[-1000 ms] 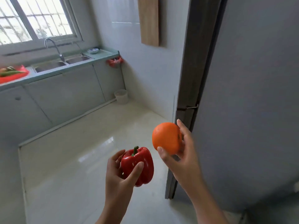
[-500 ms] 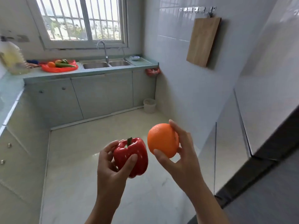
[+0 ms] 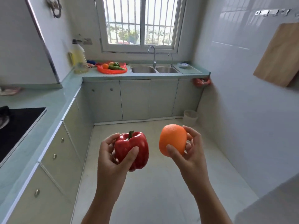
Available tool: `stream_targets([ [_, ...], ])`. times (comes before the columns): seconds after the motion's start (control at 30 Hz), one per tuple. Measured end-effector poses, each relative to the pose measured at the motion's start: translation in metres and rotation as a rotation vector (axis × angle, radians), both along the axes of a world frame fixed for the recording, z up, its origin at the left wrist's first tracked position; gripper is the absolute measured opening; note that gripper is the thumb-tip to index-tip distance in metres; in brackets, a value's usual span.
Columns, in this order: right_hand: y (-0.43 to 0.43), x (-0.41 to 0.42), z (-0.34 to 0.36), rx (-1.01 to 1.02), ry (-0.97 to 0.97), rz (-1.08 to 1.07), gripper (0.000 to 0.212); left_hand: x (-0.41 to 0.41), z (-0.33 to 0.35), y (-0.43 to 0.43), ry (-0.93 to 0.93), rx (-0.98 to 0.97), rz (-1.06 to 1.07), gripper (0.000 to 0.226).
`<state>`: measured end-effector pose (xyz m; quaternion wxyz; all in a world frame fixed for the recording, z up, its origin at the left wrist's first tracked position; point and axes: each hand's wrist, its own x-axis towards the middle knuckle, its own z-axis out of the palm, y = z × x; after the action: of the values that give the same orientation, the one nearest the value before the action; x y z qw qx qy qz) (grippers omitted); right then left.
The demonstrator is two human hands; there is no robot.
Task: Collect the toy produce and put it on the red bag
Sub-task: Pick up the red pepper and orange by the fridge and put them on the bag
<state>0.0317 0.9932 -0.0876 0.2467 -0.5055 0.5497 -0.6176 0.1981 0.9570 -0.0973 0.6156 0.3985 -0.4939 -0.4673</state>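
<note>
From the head camera, a pale floor (image 3: 153,194) runs as an open lane between the left counter (image 3: 45,109), whose edge slants toward the far corner, and the tiled right wall (image 3: 239,113). A small bin (image 3: 190,116) stands in the far right corner of the floor. The far counter closes the lane; on it the red bag (image 3: 111,71) lies just left of the sink (image 3: 153,70), with several pieces of produce on it.

The left hand (image 3: 110,160) grips a red pepper (image 3: 134,149), thumb across its front and fingers curled behind. The right hand (image 3: 192,157) holds an orange (image 3: 173,138) between thumb and curled fingers. Both are held over the floor, apart from each other and well short of the bag.
</note>
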Motion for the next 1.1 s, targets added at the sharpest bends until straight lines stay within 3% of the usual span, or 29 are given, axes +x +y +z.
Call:
stream_targets([
  [0.4,-0.196,-0.097,0.017,-0.096,-0.353,0.148,0.06,-0.087,0.028,-0.189,-0.043,-0.102,0.062,0.059],
  [0.53,-0.263,-0.139,0.03,-0.09,-0.501,0.214,0.087,-0.127,0.041,-0.247,-0.062,-0.162,-0.002,0.059],
  [0.67,-0.321,-0.158,0.017,-0.055,-0.599,0.239,0.093,-0.144,0.03,-0.294,-0.062,-0.115,0.03,0.06],
  [0.9,-0.432,-0.146,-0.008,0.07,-0.551,0.253,0.095,-0.13,0.005,-0.405,-0.022,-0.018,0.153,0.086],
  [1.03,-0.518,-0.126,-0.015,0.118,-0.592,0.301,0.095,-0.112,-0.013,-0.489,-0.011,-0.003,0.167,0.086],
  [1.1,-0.567,-0.11,-0.009,0.141,-0.586,0.332,0.089,-0.095,-0.014,-0.534,0.017,0.001,0.178,0.074],
])
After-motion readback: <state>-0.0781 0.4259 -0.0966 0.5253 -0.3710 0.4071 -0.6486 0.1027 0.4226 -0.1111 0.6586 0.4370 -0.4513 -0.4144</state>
